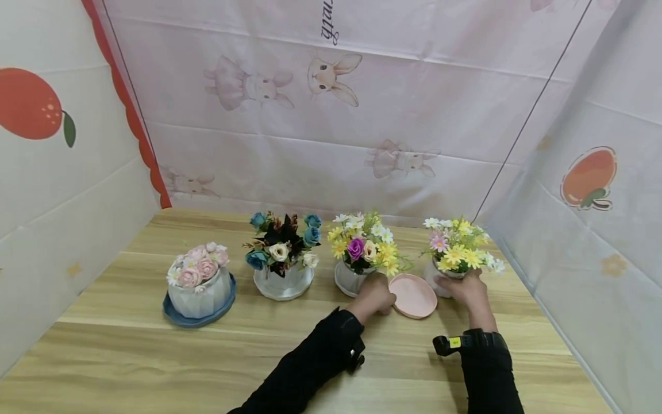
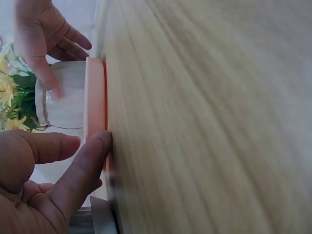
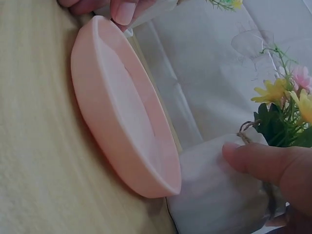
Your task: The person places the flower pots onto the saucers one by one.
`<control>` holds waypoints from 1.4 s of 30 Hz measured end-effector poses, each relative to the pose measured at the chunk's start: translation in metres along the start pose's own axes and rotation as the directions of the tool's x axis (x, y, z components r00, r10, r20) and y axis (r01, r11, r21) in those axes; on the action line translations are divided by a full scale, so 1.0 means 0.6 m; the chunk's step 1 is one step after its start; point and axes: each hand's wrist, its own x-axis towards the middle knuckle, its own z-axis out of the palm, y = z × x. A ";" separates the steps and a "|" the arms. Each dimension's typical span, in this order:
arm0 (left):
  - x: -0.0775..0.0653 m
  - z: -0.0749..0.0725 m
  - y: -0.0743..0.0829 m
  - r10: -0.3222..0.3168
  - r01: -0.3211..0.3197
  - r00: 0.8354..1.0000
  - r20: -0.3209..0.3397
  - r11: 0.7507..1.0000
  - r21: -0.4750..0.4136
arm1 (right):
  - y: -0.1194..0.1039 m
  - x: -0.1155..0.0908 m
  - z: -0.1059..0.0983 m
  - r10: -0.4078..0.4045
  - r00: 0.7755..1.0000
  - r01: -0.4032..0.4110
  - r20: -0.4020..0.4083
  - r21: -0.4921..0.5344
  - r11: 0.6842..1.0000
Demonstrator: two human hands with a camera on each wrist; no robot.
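My left hand (image 1: 373, 294) is at the left edge of a round, shallow pink saucer (image 1: 412, 295), thumb and fingers pinching its rim. The left wrist view has the thumb (image 2: 87, 163) against the outside of the saucer's wall, which lies low at the wooden surface. To the saucer's right, my right hand (image 1: 468, 292) holds a whitish flower pot (image 3: 219, 180) with yellow, white and pink flowers (image 1: 459, 247). Its thumb (image 3: 258, 158) lies across the near side, just by a twine tie round the pot's neck. The saucer and pot stand side by side.
Left of the saucer stands a pot of purple and yellow flowers (image 1: 362, 244) on a pale saucer. Farther left are blue and cream roses (image 1: 281, 244) on a white saucer, then pink roses (image 1: 199, 269) in a white pot on a blue saucer (image 1: 181, 319). Printed cloth walls surround the wooden table (image 1: 155, 362).
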 end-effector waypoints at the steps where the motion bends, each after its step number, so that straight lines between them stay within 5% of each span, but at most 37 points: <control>1: 0.001 0.002 0.003 -0.002 0.002 1.000 0.002 0.999 0.047 | 0.001 0.000 0.000 0.003 1.000 -0.003 -0.005 0.005 1.000; 6: 0.003 0.010 0.015 0.006 -0.015 0.999 0.039 0.970 0.241 | 0.004 0.000 0.002 -0.017 0.999 0.018 -0.027 0.026 0.999; 10: 0.005 0.010 0.015 -0.017 0.000 0.998 0.058 0.961 0.278 | 0.005 0.002 0.009 -0.054 0.997 0.056 -0.047 0.046 0.997; 24: 0.004 0.015 0.014 -0.033 0.013 0.997 0.073 0.967 0.253 | 0.016 0.005 0.015 -0.105 0.989 0.125 -0.107 0.209 0.970; 42: 0.013 0.009 0.016 -0.055 0.040 0.996 0.067 0.979 0.202 | 0.004 0.000 -0.005 -0.116 0.966 0.163 -0.232 0.195 0.967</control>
